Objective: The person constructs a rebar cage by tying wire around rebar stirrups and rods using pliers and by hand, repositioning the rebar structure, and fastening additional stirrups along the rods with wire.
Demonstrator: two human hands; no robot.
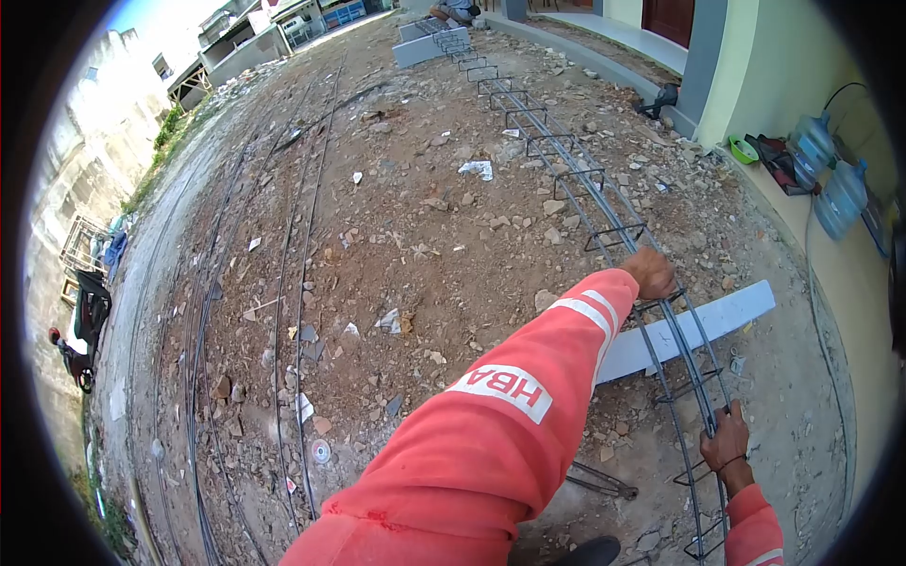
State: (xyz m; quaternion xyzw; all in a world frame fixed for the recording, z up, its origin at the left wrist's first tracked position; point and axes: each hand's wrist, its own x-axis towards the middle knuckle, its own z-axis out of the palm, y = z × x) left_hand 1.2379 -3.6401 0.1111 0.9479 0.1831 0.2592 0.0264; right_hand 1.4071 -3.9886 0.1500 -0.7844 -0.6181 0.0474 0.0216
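While the right hand [725,440] closes around the bars at the near end, the left hand [651,274] makes a firm fist over the rebar cage [679,344] farther along. Each grip is clamped on the cage itself, though the folded fingers hide exactly which bars lie inside. Spacing the hands apart like this probably steadies the long, narrow frame against rolling or twisting. The cage lies on the person's right side and stretches away from them, its square ties set across the lengthwise bars.

Beside its near end, a long-handled tool [627,491] lies on the ground, seemingly within easy reach. Between the hands, a pale slab [746,307] sits crosswise beneath the cage, likely as a prop to lift the steel off the rubble. To the left, long loose rods [193,377] stretch out roughly lengthwise over the dirt, perhaps laid flat so that they stay straight. Large water bottles [840,198] and a green bowl [743,149] are on the ledge by the wall at right, apart from the steel. At the far end, more pale slabs [415,52] lie by the cage, apparently supporting it there too, and another person [457,11] sits close by.
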